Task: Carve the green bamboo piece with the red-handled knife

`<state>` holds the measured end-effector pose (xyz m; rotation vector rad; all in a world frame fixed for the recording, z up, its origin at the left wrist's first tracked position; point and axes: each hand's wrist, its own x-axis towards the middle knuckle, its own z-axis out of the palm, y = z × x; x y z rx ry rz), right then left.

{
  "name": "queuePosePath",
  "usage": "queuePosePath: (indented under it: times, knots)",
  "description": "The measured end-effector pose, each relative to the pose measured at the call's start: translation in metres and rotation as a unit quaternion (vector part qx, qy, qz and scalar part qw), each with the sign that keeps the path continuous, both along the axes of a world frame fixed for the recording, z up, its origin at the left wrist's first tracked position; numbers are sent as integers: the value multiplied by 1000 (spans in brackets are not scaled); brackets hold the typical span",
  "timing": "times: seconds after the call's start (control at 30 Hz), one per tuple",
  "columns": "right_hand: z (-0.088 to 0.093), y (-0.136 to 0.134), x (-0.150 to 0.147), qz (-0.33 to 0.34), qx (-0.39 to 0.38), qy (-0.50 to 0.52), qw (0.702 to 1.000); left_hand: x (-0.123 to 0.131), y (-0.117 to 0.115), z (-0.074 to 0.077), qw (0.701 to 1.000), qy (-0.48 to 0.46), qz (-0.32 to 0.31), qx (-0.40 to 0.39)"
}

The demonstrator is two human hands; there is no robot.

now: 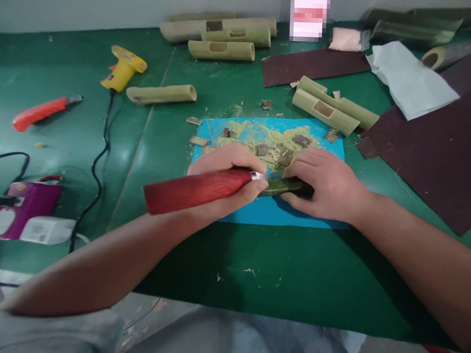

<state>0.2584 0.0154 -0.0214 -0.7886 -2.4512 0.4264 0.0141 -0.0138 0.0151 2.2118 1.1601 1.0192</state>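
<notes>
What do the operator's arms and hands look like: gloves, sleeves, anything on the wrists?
No gloves on the left hand or the right hand. The left forearm and right forearm are uncovered as far as the frame shows, with no cuffs, watch, bands or cables. No rings show on the visible fingers. Light grey clothing runs along the bottom edge.

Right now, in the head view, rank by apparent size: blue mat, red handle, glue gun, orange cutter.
1. blue mat
2. red handle, though nearness to the camera enlarges it
3. glue gun and orange cutter look alike; not ranked
</notes>
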Motion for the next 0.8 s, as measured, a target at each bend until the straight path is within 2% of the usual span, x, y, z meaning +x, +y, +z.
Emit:
queuePosePath:
  times: [0.1, 0.33, 0.4, 0.57, 0.8]
  knots:
    - [1, 0, 0, 5, -5, -7, 1000, -6, -1, -7, 1000, -19, 24, -8]
    - [2, -1, -1, 0, -17, -27, 999, 0, 9, -21, 991, -132, -31, -20]
    - [2, -1, -1, -2, -23, -32, 999, 3, 11, -22, 989, -143, -30, -33]
    - [3, -2, -2, -8, -15, -36, 999, 6, 11, -18, 995, -77, 5, -69]
    - [3, -5, -5, -8, 42, -38, 998, 7, -1, 3, 998, 40, 29, -30]
